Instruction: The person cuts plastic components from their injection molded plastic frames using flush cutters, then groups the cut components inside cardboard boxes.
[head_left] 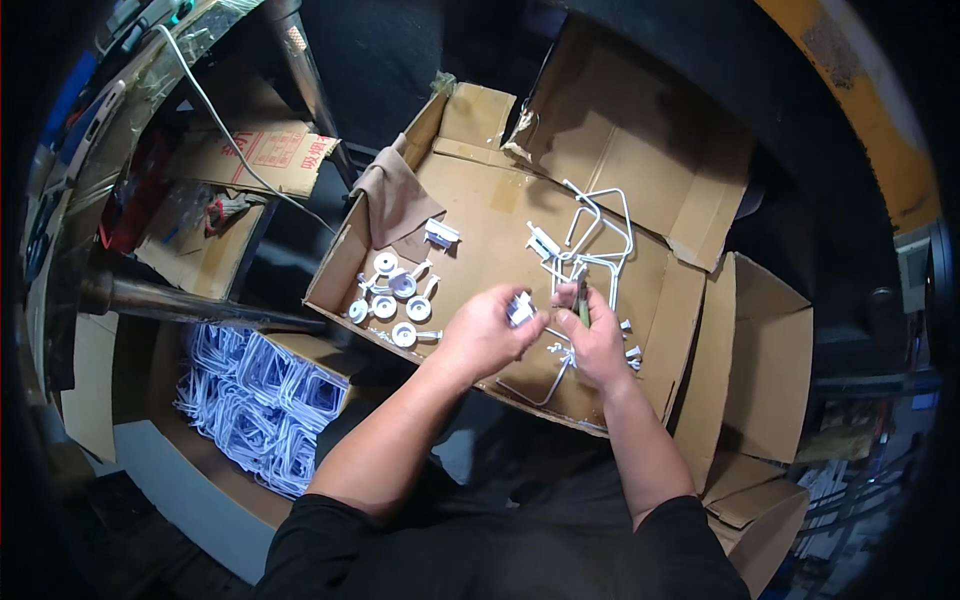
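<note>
1. Cardboard tray: an opened, flattened box lying in front of the person, flaps standing up at the back and right side; it serves as the work surface.
2. Brown cloth: crumpled at the tray's rear left corner.
3. White round-headed fittings: a loose cluster on the left part of the tray, well clear of the hands.
4. White wire frames: several bent pieces piled on the right part of the tray, just behind the hands.
5. Small white bracket: lying alone on the tray between the cloth and the wire frames.
6. Left hand: fingers curled closed around a small white clip, pinched at the fingertips above the tray's front edge.
7. Right hand: fingers closed on a thin dark tool held upright, just beside the clip; a wire frame runs beneath this hand.
8. Open carton, lower left on the floor: holds a dense stack of white wire parts.
9. Empty cardboard boxes: standing to the right of the tray.
10. Metal pipe: crossing at left, between tray and carton.
</note>
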